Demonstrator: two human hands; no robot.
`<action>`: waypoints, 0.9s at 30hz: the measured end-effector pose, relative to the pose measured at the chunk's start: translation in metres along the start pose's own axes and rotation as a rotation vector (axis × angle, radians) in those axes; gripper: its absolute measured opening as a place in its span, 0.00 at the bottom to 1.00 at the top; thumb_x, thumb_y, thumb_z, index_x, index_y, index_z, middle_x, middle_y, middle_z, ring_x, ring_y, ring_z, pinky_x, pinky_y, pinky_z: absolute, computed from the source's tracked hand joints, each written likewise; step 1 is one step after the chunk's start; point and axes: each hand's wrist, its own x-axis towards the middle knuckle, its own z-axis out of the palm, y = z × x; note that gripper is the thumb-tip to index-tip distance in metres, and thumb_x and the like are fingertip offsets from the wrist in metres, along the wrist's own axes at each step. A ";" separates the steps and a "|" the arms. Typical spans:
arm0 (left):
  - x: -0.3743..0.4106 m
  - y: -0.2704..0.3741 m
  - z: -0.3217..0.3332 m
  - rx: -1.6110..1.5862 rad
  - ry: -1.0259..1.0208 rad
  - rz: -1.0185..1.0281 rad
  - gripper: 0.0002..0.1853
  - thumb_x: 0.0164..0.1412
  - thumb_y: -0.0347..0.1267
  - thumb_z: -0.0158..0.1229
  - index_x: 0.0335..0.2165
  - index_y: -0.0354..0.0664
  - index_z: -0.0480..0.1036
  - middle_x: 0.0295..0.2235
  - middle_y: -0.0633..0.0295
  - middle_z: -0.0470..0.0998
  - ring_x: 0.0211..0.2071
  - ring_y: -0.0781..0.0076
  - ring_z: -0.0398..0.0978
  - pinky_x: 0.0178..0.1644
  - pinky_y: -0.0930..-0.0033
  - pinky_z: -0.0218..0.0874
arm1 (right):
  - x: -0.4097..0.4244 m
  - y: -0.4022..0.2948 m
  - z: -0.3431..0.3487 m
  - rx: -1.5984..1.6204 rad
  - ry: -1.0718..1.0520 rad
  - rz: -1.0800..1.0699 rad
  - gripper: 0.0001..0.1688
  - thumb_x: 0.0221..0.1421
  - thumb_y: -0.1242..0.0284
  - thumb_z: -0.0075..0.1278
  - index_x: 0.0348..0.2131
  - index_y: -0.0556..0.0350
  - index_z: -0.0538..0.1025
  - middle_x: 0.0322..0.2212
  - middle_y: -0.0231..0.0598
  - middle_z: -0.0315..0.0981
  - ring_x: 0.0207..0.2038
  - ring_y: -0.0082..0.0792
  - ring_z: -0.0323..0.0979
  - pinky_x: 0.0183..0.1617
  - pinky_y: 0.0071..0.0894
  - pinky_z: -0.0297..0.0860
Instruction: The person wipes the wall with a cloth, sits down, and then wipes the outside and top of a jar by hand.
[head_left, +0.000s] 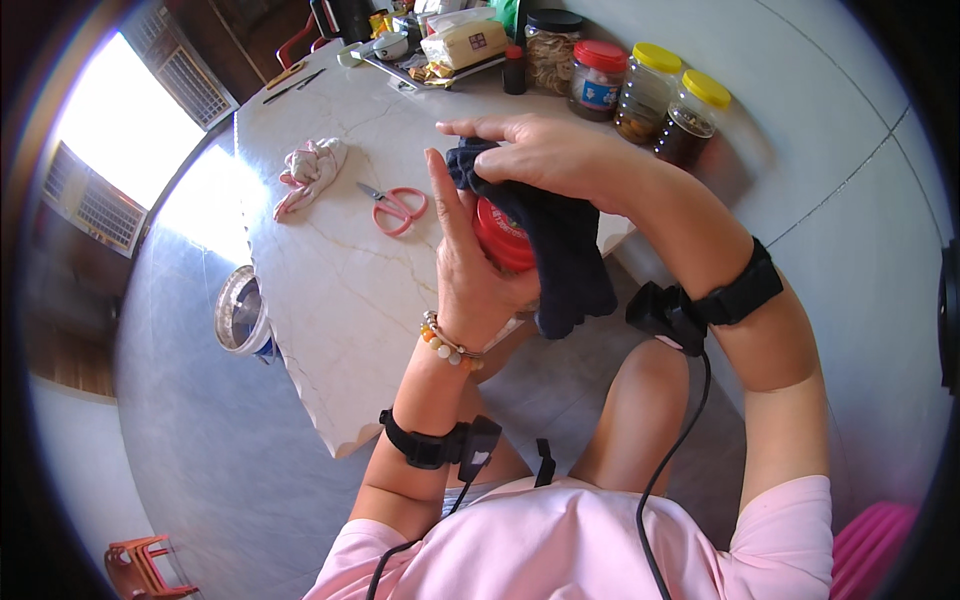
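My left hand (472, 262), with a bead bracelet at the wrist, is wrapped around a jar with a red screw lid (504, 234). Its thumb or a finger points up along the near side, and most of the jar body is hidden. A dark navy cloth (566, 247) drapes over the right part of the lid and hangs down past the table edge. From above, my right hand (547, 154) grips the cloth's bunched upper end. Pink-handled scissors (397, 212) lie on the marble-patterned table (352, 300) left of the jar, beside a crumpled white-and-pink cloth (311, 174).
Along the wall stand a black-lidded jar (553, 56), a red-lidded jar (598, 79) and two yellow-lidded jars (651, 90). A tray (409, 81) holds a tissue pack (466, 43). A bucket (241, 311) sits off the table's left edge. Cables run from my forearm straps.
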 end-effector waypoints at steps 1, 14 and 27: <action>-0.001 0.000 -0.001 -0.026 0.008 -0.026 0.66 0.34 0.29 0.69 0.59 0.39 0.25 0.41 0.48 0.70 0.40 0.58 0.72 0.41 0.66 0.64 | 0.001 -0.003 0.002 -0.027 0.002 0.007 0.30 0.49 0.70 0.41 0.54 0.52 0.64 0.44 0.34 0.67 0.40 0.20 0.65 0.46 0.18 0.62; -0.003 -0.006 -0.002 -0.014 -0.014 -0.017 0.59 0.42 0.24 0.64 0.60 0.45 0.27 0.39 0.56 0.71 0.40 0.68 0.70 0.43 0.71 0.60 | -0.009 -0.010 0.016 -0.207 0.051 0.016 0.31 0.51 0.71 0.35 0.56 0.49 0.61 0.49 0.42 0.66 0.44 0.31 0.66 0.50 0.24 0.60; -0.003 -0.001 -0.003 -0.081 -0.013 -0.142 0.64 0.29 0.32 0.73 0.59 0.39 0.37 0.47 0.50 0.66 0.43 0.63 0.69 0.47 0.67 0.63 | -0.080 0.055 -0.011 0.201 -0.030 -0.170 0.36 0.49 0.81 0.41 0.58 0.46 0.58 0.48 0.32 0.64 0.46 0.20 0.61 0.52 0.19 0.58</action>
